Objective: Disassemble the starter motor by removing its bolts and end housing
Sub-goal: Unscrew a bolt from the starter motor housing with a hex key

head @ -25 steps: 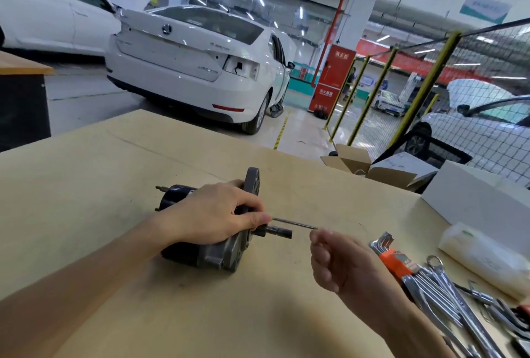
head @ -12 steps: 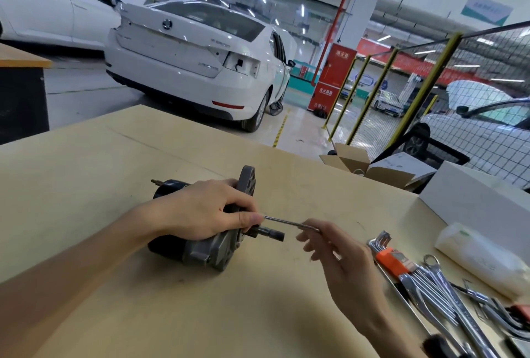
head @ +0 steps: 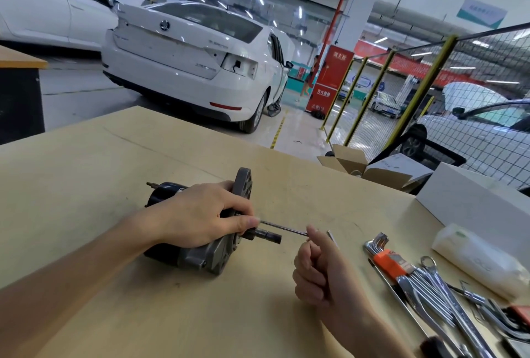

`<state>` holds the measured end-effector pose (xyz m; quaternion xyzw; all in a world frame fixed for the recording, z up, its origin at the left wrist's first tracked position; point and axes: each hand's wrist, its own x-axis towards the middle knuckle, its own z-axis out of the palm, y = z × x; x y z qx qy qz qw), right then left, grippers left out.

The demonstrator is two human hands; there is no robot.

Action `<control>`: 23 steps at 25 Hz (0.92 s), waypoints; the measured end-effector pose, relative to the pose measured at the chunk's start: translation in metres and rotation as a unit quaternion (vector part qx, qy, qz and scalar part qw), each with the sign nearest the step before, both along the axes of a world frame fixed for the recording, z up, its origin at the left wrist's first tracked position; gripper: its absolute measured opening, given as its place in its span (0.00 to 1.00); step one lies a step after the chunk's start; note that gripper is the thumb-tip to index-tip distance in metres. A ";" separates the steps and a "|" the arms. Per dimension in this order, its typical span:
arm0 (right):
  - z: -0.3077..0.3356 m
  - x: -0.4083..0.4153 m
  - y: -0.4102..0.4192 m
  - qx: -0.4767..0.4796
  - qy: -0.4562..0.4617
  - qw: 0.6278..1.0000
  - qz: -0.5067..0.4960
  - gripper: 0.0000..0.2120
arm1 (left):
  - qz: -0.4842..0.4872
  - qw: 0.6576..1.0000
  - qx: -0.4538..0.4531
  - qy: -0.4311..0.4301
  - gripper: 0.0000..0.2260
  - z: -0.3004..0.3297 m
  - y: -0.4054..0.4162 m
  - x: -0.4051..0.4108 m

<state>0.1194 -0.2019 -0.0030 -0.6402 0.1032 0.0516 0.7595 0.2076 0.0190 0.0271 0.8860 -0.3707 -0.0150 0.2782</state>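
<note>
The starter motor (head: 200, 257) lies on its side on the tan table (head: 86, 185), black body to the left, grey end housing (head: 243, 185) to the right, its shaft (head: 266, 236) pointing right. My left hand (head: 200, 217) grips the motor from above, fingers curled over the housing. A thin long bolt (head: 284, 228) sticks out of the housing to the right. My right hand (head: 318, 271) pinches the bolt's outer end with fingers curled.
A set of hex keys in an orange holder (head: 387, 257) and several wrenches (head: 447, 300) lie at the right. A white bag (head: 481, 260) and a white box (head: 470, 202) stand further right. An open cardboard box (head: 352, 162) sits beyond the table edge.
My right hand's fingers have curled tighter on the bolt's end and the bolt shows a little further out of the housing. My left hand stays on the motor.
</note>
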 end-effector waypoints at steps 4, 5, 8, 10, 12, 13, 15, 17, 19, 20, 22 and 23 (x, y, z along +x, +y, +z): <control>0.002 0.001 0.001 0.034 0.016 0.999 0.019 0.19 | -0.002 1.000 -0.006 -0.008 0.18 -0.002 0.001 0.001; 0.002 0.001 0.001 0.044 0.015 0.999 0.025 0.19 | -0.004 1.000 -0.009 -0.010 0.18 -0.003 0.001 0.001; 0.004 0.001 0.001 0.061 0.016 0.997 0.041 0.17 | -0.003 1.000 -0.013 -0.013 0.18 -0.003 0.001 0.001; 0.005 0.000 0.000 0.073 0.017 0.996 0.050 0.15 | -0.003 1.000 -0.014 -0.015 0.17 -0.003 0.002 0.002; 0.004 0.000 -0.001 0.091 0.017 0.994 0.056 0.14 | -0.004 1.000 -0.015 -0.019 0.17 -0.004 0.002 0.002; 0.003 0.000 -0.001 0.104 0.017 0.993 0.059 0.13 | -0.006 1.000 -0.014 -0.021 0.17 -0.005 0.002 0.002; 0.003 0.001 -0.002 0.126 0.016 0.990 0.065 0.12 | -0.006 1.000 -0.014 -0.023 0.18 -0.005 0.002 0.003; 0.003 0.002 -0.003 0.131 0.006 0.989 0.068 0.11 | -0.005 1.000 -0.017 -0.023 0.19 -0.006 0.002 0.003; 0.003 0.002 -0.004 0.096 -0.019 0.993 0.071 0.10 | -0.006 1.000 -0.019 -0.024 0.20 -0.007 0.002 0.003; 0.003 0.001 -0.005 0.063 -0.036 0.995 0.071 0.10 | -0.007 1.000 -0.019 -0.024 0.19 -0.007 0.003 0.003; 0.003 0.000 -0.007 -0.022 -0.078 0.994 0.071 0.11 | -0.008 0.999 -0.023 -0.022 0.19 -0.007 0.003 0.003; 0.003 -0.001 -0.009 -0.070 -0.104 0.989 0.073 0.12 | -0.008 0.999 -0.026 -0.021 0.19 -0.007 0.003 0.003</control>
